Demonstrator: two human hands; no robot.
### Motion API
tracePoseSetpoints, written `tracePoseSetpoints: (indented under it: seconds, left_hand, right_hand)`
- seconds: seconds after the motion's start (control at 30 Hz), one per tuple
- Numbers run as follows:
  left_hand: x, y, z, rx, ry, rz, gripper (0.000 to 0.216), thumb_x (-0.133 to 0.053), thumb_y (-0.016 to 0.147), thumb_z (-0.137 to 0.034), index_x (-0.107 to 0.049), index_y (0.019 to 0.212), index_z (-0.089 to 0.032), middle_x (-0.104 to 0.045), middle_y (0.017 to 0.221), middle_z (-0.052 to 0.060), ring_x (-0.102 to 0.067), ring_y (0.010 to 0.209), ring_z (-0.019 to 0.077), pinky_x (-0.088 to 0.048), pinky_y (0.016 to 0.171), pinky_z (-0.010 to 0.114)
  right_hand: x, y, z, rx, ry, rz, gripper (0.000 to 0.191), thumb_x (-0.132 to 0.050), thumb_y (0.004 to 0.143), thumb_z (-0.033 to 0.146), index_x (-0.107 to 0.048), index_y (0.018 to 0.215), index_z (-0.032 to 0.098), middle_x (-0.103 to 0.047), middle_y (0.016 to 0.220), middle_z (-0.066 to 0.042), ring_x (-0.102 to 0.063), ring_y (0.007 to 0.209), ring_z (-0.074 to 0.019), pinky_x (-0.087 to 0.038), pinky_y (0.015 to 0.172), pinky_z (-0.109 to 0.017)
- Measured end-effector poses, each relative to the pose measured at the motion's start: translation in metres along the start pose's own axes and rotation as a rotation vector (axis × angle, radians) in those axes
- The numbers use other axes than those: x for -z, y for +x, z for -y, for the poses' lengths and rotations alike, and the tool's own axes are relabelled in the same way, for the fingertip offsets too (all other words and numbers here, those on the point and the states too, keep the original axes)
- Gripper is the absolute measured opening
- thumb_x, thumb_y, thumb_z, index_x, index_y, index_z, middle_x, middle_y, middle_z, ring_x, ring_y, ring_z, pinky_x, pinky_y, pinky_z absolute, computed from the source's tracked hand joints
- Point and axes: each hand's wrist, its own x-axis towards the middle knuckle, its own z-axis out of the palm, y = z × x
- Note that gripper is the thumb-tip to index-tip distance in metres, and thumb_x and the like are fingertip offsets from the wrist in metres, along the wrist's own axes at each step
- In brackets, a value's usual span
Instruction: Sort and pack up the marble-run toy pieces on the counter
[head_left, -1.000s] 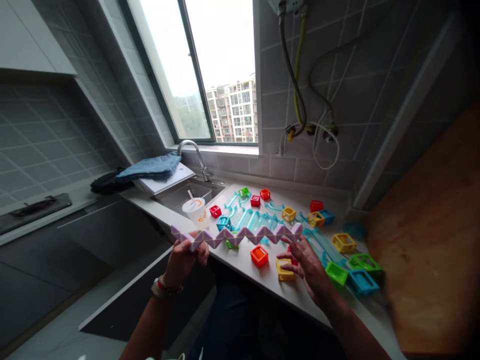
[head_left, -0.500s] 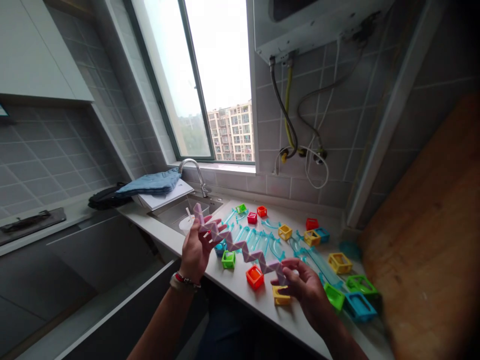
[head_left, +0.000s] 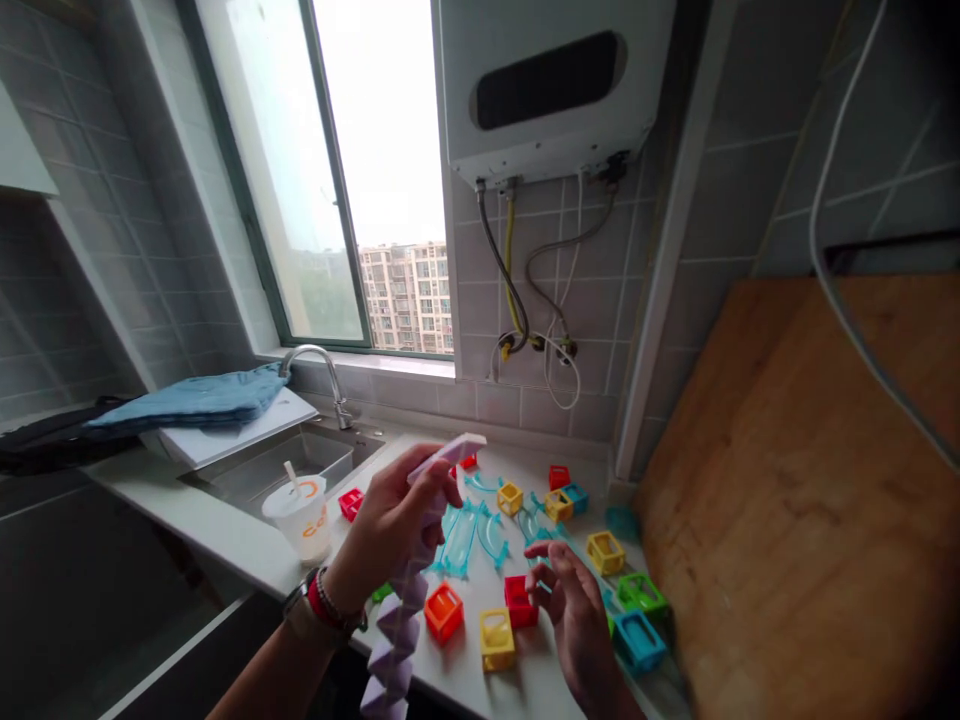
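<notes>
A lilac snake puzzle (head_left: 397,632) hangs in a zigzag from my left hand (head_left: 394,515), whose fingers are wrapped round its upper part. One straight end pokes out above the thumb, and the lower end dangles past the counter's front edge. My right hand (head_left: 576,615) holds nothing; its fingers are apart and a little bent. Its fingertips are close to a red cube frame (head_left: 517,600) on the counter; whether they touch it I cannot tell. A yellow cube frame (head_left: 496,640) and an orange one (head_left: 444,612) stand between the two hands.
Clear blue track pieces (head_left: 469,535) cover the middle of the white counter. More cube frames lie at the right, among them a blue one (head_left: 639,640). A lidded plastic cup (head_left: 300,520) stands left, by the sink (head_left: 247,480). A wooden board (head_left: 810,480) leans at the right.
My right hand has let go of the snake puzzle. In my left hand the puzzle has swung from stretched across to hanging down. The view has turned right.
</notes>
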Motion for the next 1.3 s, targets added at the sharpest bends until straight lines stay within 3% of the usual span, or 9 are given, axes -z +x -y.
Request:
tracePoseSetpoints:
  seconds: [0.17, 0.27, 0.37, 0.5, 0.67, 0.8, 1.13, 1.3]
  left_hand:
    - [-0.009, -0.030, 0.013, -0.020, 0.531, 0.193, 0.021, -0.070, 0.094, -0.038, -0.075, 0.104, -0.020, -0.068, 0.067, 0.001, -0.056, 0.057, 0.0134, -0.041, 0.053, 0.020]
    - [-0.013, -0.047, 0.029, 0.009, 0.602, 0.342, 0.016, -0.071, 0.093, -0.030, -0.075, 0.107, -0.023, -0.073, 0.075, 0.001, -0.061, 0.065, 0.0164, -0.043, 0.063, 0.022]
    - [-0.014, -0.058, 0.047, 0.047, 0.594, 0.412, 0.016, -0.071, 0.093, -0.028, -0.074, 0.108, -0.024, -0.077, 0.088, 0.003, -0.067, 0.076, 0.0204, -0.044, 0.071, 0.025]
    - [-0.013, -0.066, 0.059, 0.091, 0.595, 0.376, 0.025, -0.074, 0.092, -0.036, -0.071, 0.113, -0.023, -0.076, 0.091, 0.004, -0.066, 0.079, 0.0209, -0.045, 0.073, 0.025]
    - [-0.010, -0.075, 0.065, 0.142, 0.600, 0.365, 0.032, -0.062, 0.098, -0.048, -0.068, 0.093, -0.017, -0.065, 0.071, 0.000, -0.053, 0.059, 0.0130, -0.040, 0.057, 0.022]
    - [-0.009, -0.083, 0.073, 0.220, 0.548, 0.355, 0.035, -0.060, 0.099, -0.050, -0.067, 0.094, -0.016, -0.055, 0.060, -0.004, -0.047, 0.050, 0.0100, -0.037, 0.049, 0.021]
    - [-0.009, -0.080, 0.076, 0.325, 0.437, 0.367, 0.038, -0.066, 0.094, -0.052, -0.071, 0.088, -0.015, -0.059, 0.064, -0.001, -0.050, 0.051, 0.0098, -0.038, 0.049, 0.020]
    - [-0.016, -0.081, 0.080, 0.366, 0.444, 0.233, 0.042, -0.066, 0.092, -0.057, -0.068, 0.083, -0.016, -0.062, 0.061, 0.000, -0.059, 0.049, 0.0133, -0.042, 0.046, 0.021]
  right_hand:
    - [-0.007, -0.010, 0.008, -0.046, -0.057, 0.249, 0.049, -0.066, 0.092, 0.066, -0.070, 0.089, 0.018, -0.068, 0.080, -0.004, -0.062, 0.062, -0.0126, -0.047, 0.055, -0.022]
    - [-0.009, -0.017, 0.009, -0.143, -0.072, 0.410, 0.057, -0.059, 0.094, 0.070, -0.070, 0.087, 0.015, -0.067, 0.076, -0.005, -0.063, 0.060, -0.0138, -0.044, 0.049, -0.021]
    - [-0.011, -0.020, 0.010, -0.240, -0.089, 0.505, 0.063, -0.052, 0.098, 0.070, -0.067, 0.074, 0.014, -0.059, 0.058, -0.001, -0.054, 0.046, -0.0112, -0.035, 0.041, -0.020]
    - [-0.014, -0.020, 0.011, -0.263, -0.097, 0.531, 0.052, -0.059, 0.098, 0.059, -0.066, 0.074, 0.014, -0.055, 0.052, 0.002, -0.045, 0.040, -0.0084, -0.030, 0.040, -0.020]
    - [-0.019, -0.022, 0.006, -0.277, -0.081, 0.497, 0.053, -0.062, 0.096, 0.058, -0.060, 0.065, 0.015, -0.052, 0.050, 0.002, -0.044, 0.040, -0.0085, -0.030, 0.039, -0.021]
    - [-0.021, -0.023, 0.006, -0.313, -0.074, 0.526, 0.054, -0.063, 0.094, 0.059, -0.053, 0.060, 0.018, -0.048, 0.049, 0.004, -0.041, 0.039, -0.0078, -0.028, 0.039, -0.022]
    - [-0.019, -0.021, 0.014, -0.228, -0.247, 0.548, 0.052, -0.061, 0.096, 0.058, -0.055, 0.063, 0.018, -0.049, 0.049, 0.004, -0.039, 0.040, -0.0075, -0.025, 0.042, -0.023]
    - [-0.019, -0.022, 0.013, -0.148, -0.356, 0.523, 0.050, -0.060, 0.096, 0.060, -0.054, 0.068, 0.020, -0.050, 0.050, 0.005, -0.043, 0.043, -0.0094, -0.031, 0.045, -0.023]
